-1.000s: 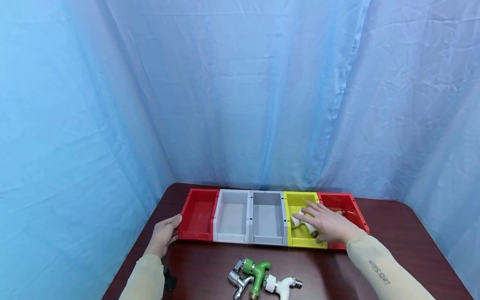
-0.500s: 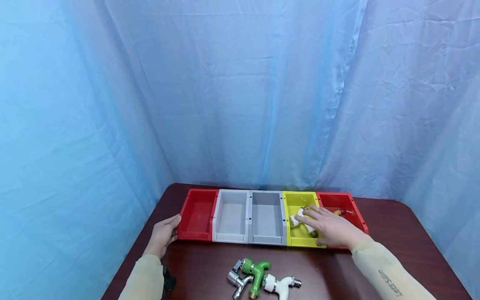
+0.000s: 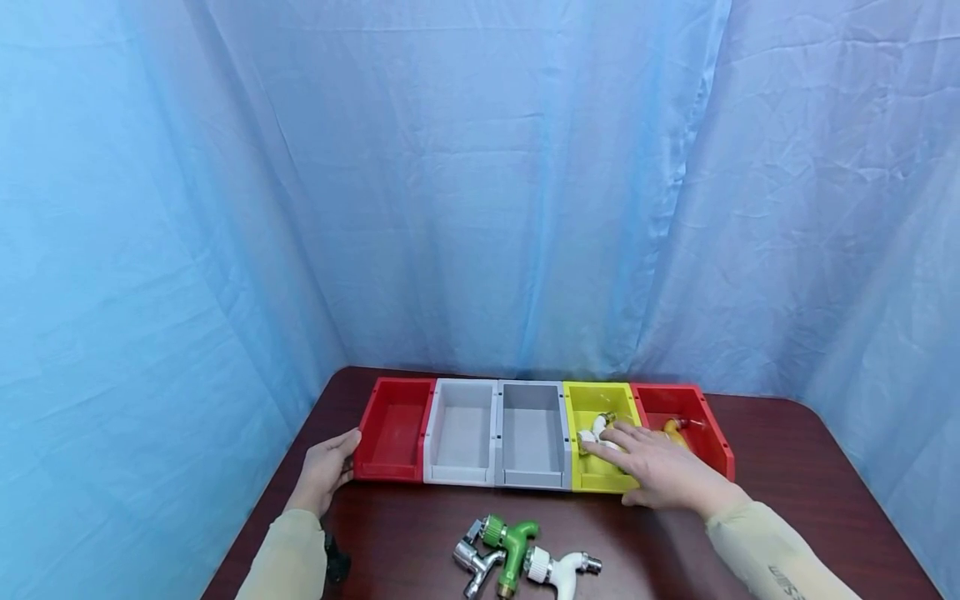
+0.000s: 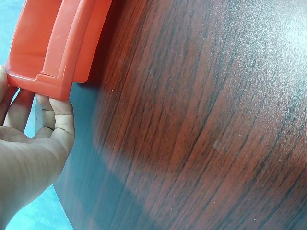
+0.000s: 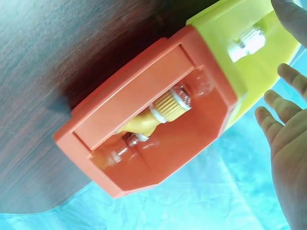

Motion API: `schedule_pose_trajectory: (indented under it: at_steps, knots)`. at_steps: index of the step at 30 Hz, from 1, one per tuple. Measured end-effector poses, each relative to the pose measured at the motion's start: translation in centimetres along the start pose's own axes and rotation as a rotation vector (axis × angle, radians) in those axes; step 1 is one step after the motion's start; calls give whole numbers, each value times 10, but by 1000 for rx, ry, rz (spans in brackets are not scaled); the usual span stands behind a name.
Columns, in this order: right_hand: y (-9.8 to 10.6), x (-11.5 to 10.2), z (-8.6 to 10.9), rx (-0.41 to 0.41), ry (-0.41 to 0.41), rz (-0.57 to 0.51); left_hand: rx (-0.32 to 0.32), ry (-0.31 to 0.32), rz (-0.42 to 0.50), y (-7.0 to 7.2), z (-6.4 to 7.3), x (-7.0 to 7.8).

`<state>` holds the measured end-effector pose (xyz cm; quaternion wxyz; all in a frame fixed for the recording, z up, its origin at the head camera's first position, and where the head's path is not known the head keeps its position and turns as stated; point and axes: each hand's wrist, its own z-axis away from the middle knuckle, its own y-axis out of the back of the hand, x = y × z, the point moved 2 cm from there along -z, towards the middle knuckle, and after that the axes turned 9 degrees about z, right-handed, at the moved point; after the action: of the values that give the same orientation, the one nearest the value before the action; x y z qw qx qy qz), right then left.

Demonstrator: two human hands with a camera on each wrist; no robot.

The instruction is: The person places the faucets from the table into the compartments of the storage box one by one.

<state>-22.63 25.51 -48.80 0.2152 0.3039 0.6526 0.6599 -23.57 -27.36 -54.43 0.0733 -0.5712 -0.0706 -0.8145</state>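
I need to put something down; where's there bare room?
Bare table lies between the right red bin and the curtain; the left red bin, white bin and gray bin look empty. Crowded: where the chrome tap, green tap and white tap cluster, and the yellow bin under the right hand.

Left-end red rectangular plastic bin (image 3: 393,429) is just one solid shade, bright yellow rectangular plastic bin (image 3: 596,483) too. Curved green tap (image 3: 516,548) goes kinda brassy at the tip. Reddish-brown wood-look tabletop (image 4: 187,120) has dark streaky grain. Pale blue cloth curtain (image 3: 480,183) gets lilac in spots.
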Motion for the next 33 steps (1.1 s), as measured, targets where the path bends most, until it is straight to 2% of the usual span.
schedule_pose_trajectory:
  at_steps: [12, 20, 33]
  knots:
    - [5, -29, -1, 47, 61, -16, 3, 6, -2, -1, -1, 0]
    - [0, -51, -1, 50, 112, -22, 5, 7, -2, 0, -2, -1]
    - [-7, -68, 2, 104, 171, 9, -1, 7, -9, -1, 0, -1]
